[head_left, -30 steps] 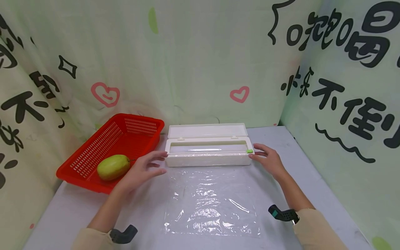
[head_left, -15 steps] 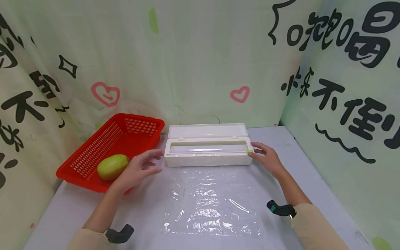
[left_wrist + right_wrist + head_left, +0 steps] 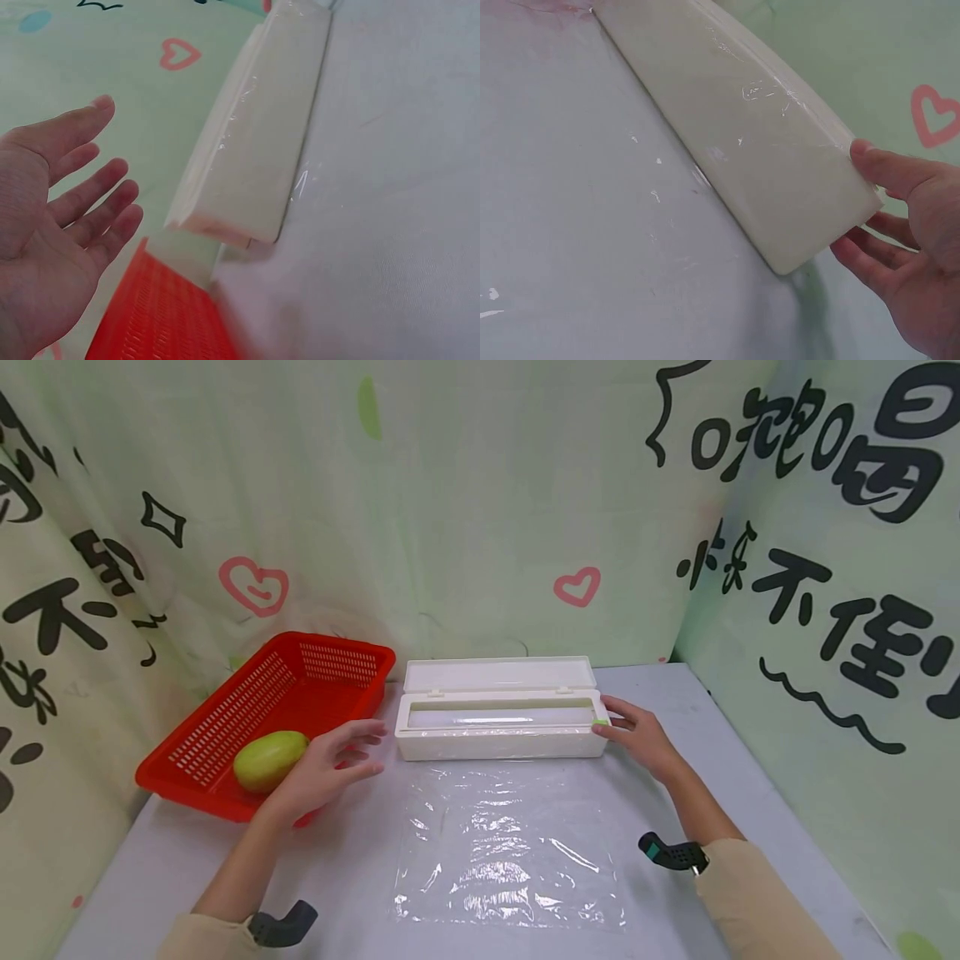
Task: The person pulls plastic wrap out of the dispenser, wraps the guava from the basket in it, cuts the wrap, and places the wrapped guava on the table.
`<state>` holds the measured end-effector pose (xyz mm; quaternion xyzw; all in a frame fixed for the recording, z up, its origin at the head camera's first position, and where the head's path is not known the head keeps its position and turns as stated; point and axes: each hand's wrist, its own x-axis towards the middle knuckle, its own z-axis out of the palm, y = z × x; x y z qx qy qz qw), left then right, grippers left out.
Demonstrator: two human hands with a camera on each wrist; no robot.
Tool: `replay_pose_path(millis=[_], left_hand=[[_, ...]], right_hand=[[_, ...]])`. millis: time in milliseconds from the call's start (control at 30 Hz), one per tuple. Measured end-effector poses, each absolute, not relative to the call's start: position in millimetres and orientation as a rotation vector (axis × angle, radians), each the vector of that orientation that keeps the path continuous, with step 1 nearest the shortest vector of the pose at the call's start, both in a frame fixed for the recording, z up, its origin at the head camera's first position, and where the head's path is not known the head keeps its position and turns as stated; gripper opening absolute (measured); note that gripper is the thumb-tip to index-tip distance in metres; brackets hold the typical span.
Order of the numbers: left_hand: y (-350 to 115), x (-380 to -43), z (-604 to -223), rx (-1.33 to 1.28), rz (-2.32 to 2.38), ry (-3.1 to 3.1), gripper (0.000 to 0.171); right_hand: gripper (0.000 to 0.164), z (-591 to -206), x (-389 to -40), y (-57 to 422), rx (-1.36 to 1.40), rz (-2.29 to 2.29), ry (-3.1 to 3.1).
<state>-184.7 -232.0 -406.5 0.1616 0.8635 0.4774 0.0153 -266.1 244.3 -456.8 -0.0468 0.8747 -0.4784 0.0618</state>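
Observation:
A white cling film dispenser (image 3: 498, 743) lies lengthwise at the back of the table, its lid (image 3: 498, 673) raised. A sheet of clear cling film (image 3: 510, 852) lies on the table in front of it. My right hand (image 3: 639, 739) holds the dispenser's right end, the thumb over a small green slider (image 3: 600, 722); in the right wrist view the thumb (image 3: 892, 166) lies on the upper front edge and the fingers (image 3: 866, 259) are at the end face. My left hand (image 3: 330, 766) is apart from the dispenser's left end, fingers relaxed, holding nothing.
A red plastic basket (image 3: 225, 718) stands at the left, close to the dispenser. In it lies a yellow-green oval fruit (image 3: 270, 760), partly behind my left hand. A printed curtain (image 3: 465, 510) closes off the back and sides of the table.
My left hand has drawn back a little to the left from the dispenser. My right hand has moved slightly left, its thumb now covering most of the green slider.

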Motion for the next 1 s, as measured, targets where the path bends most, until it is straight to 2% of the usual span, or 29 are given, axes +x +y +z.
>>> replay_pose_path(millis=[1000], left_hand=[[-258.7, -181.0, -396.7, 0.462, 1.418, 2.82, 0.063]], right_hand=[[0.077, -463.5, -264.9, 250.7, -0.126, -1.508, 2.58]])
